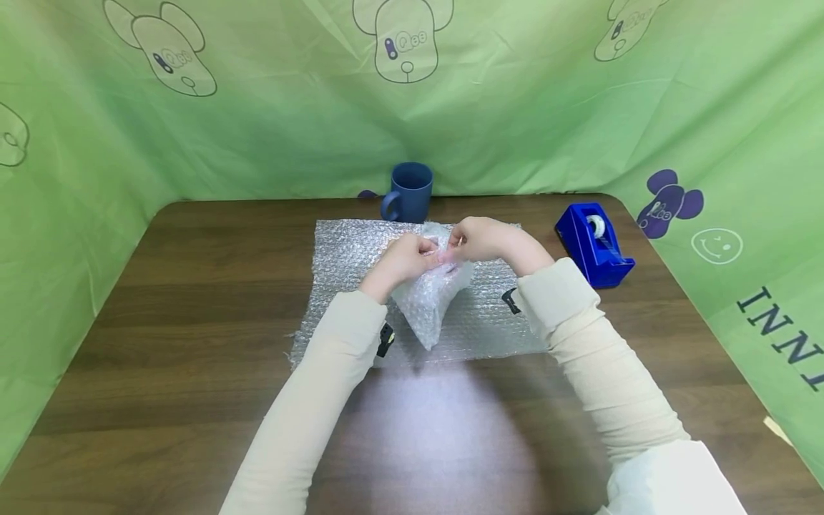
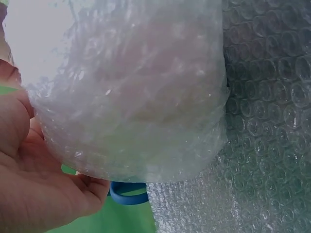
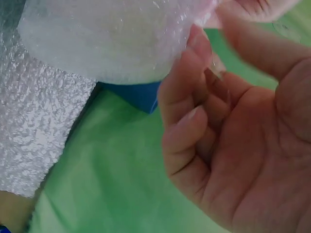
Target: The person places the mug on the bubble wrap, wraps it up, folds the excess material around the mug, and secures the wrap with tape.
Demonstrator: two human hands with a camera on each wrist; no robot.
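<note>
Fingers (image 1: 421, 244) of our left hand (image 1: 404, 260) are gripping a bubble-wrapped bundle (image 1: 426, 306) over a bubble-wrap sheet (image 1: 344, 250); our right hand (image 1: 486, 239) is touching the bundle, whether pinching we cannot tell.

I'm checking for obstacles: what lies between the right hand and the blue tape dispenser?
Beyond the right hand and its wrist, only bare tabletop shows before the tape dispenser, in the head view.
</note>
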